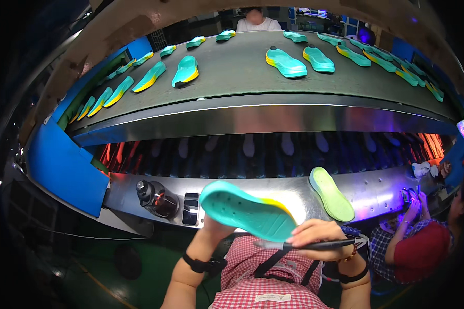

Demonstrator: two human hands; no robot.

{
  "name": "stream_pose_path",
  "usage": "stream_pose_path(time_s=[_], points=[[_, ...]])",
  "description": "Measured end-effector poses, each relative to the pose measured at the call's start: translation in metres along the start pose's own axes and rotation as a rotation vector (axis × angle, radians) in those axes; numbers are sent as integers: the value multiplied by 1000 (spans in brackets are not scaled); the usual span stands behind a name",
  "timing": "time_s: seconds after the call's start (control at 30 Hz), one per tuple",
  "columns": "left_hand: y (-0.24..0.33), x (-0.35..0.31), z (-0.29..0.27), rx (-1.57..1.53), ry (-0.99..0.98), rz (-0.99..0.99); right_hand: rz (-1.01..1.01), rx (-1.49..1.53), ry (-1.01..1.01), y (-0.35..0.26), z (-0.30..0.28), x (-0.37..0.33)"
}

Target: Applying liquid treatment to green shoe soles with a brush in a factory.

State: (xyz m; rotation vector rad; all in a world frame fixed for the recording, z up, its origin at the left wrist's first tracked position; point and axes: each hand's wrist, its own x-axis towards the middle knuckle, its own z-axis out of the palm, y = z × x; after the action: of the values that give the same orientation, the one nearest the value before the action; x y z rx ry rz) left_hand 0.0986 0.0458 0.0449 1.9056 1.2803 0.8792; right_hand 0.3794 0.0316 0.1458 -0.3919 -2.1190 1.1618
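Observation:
A teal shoe sole (242, 212) with a yellow side band is held up in front of me, tilted, its inner face with small holes showing. My left hand (216, 227) grips it from below near the wider end; most of those fingers are hidden behind the sole. At the other end, my right hand (322, 238) is closed around a brush (314, 244) with a dark handle, its bristle end pointing left just under the sole. The fingertips of my right hand touch the sole's edge. Beyond that hand, a pale green sole (331, 195) lies on the metal ledge (376, 193).
A dark bottle (157, 200) and a phone (191, 208) stand and lie on the ledge at left. Behind it, a conveyor belt (232, 72) carries several teal soles (286, 63). A co-worker (417, 242) sits close at right; another person (258, 21) is across the belt.

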Motion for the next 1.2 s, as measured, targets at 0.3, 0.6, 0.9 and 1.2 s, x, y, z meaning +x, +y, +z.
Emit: stream_pose_path(time_s=[0.3, 0.6, 0.9, 1.2], points=[[41, 20, 56, -1658, 126, -312, 59, -184, 311, 38, 29, 17], [51, 16, 46, -1743, 186, -244, 56, -38, 111, 14, 15, 6], [66, 21, 37, -1800, 277, -75, 66, 16, 108, 10, 16, 4], [85, 32, 16, -1590, 293, 69, 177, 346, 72, 21, 1, -9]])
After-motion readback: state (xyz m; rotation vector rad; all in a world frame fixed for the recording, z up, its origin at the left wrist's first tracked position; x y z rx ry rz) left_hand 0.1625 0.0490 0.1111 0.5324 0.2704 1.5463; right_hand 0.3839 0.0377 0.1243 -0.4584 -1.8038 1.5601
